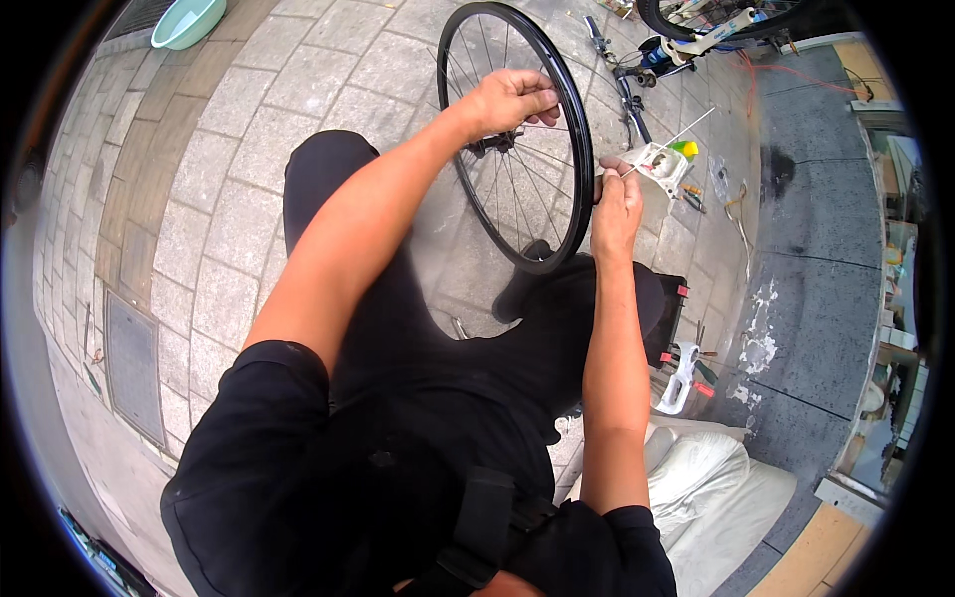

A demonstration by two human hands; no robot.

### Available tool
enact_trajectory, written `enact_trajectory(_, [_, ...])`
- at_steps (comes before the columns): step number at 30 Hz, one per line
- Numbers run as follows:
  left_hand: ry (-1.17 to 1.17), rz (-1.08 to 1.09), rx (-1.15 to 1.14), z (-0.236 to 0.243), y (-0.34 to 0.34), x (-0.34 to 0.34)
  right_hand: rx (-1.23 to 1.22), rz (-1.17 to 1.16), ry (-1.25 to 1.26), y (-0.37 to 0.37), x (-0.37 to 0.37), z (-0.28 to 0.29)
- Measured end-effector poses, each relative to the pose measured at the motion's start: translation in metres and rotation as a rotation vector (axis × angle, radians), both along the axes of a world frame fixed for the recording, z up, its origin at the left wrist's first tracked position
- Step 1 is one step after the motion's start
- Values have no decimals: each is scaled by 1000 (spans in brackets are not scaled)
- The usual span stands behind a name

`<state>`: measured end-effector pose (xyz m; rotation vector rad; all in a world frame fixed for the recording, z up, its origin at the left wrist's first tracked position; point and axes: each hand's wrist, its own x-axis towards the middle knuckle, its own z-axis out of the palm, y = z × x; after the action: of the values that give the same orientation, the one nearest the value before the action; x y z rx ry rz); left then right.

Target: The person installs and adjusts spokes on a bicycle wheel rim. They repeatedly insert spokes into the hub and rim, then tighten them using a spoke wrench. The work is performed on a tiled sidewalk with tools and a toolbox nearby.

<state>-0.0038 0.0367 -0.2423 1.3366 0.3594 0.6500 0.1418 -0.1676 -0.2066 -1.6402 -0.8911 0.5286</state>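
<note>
A black bicycle wheel (577, 149) with thin spokes and a dark hub (497, 144) stands upright between my legs. My left hand (522, 99) is closed at the wheel's upper right, fingers curled at the spokes just inside the rim. My right hand (617, 204) pinches a thin, pale metal rod (686, 129) beside the outside of the rim; the rod slants up to the right. Whether those fingers also touch the rim, I cannot tell.
Bicycle parts (662, 55) and a white container (667, 164) with a yellow-green bottle lie ahead right, tools (686, 383) beside my right leg, pale padding (716, 478) below. A basin (187, 20) sits at upper left, a grey step (806, 298) along the right.
</note>
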Motion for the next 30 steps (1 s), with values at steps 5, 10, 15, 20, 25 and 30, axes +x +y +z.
enact_trajectory(5, [-34, 102, -45, 10, -2, -6, -14, -46, 15, -8, -26, -5])
enact_trajectory(10, [-19, 130, -29, 5, -2, -8, -20, 34, 87, -8, -32, 15])
enact_trajectory(15, [-24, 80, -43, 17, -24, -8, -136, 11, 126, -18, -22, 10])
enact_trajectory(20, [38, -11, -179, 43, -33, -20, -222, -85, 103, -22, 1, -53])
enact_trajectory(25, [349, 48, -30, 66, -43, -43, -194, -152, 380, -15, -16, -91])
enact_trajectory(30, [324, 15, 51, 61, -45, -74, -174, -178, 412, -5, -47, -131])
